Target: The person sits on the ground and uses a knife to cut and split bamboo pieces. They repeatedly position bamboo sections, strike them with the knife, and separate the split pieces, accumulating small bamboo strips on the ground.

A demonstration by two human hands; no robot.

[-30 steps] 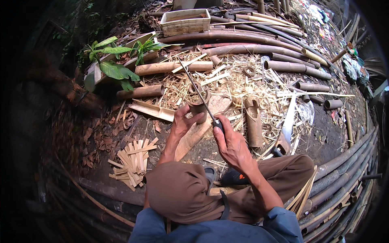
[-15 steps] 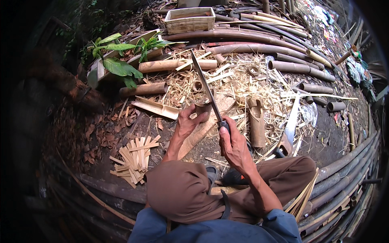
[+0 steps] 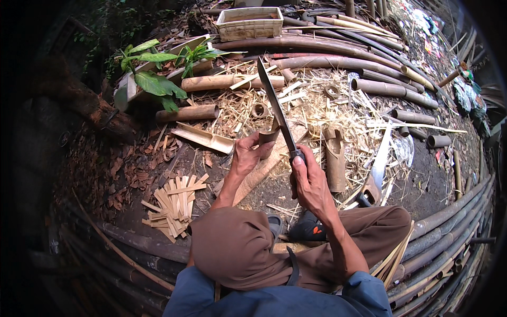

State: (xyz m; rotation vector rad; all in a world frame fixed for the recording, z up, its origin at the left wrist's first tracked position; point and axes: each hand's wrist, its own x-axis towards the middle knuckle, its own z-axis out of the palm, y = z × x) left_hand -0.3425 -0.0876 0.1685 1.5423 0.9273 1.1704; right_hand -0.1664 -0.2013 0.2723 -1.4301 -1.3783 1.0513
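My left hand (image 3: 247,156) is closed round a short curved piece of bamboo (image 3: 268,137), held up over a wooden block (image 3: 270,168). In my right hand (image 3: 312,182) is the dark handle of a long knife (image 3: 278,108), its blade pointing away from me and slightly left. The blade crosses right beside the bamboo piece; whether its edge touches or bites into it, I cannot tell. Right of the block lies a notched bamboo tube (image 3: 334,161). A handsaw (image 3: 377,171) rests near my right knee.
Thin bamboo slats (image 3: 177,205) lie piled at left, near a split bamboo half (image 3: 203,138). Shavings (image 3: 317,105) cover the ground ahead. Farther off are long bamboo poles (image 3: 317,48) and a rectangular tub (image 3: 249,26). More poles (image 3: 449,227) run along my right side.
The knife and my right hand have shifted slightly right and away from me. The bamboo piece in my left hand has moved a little right and turned, its open end less visible.
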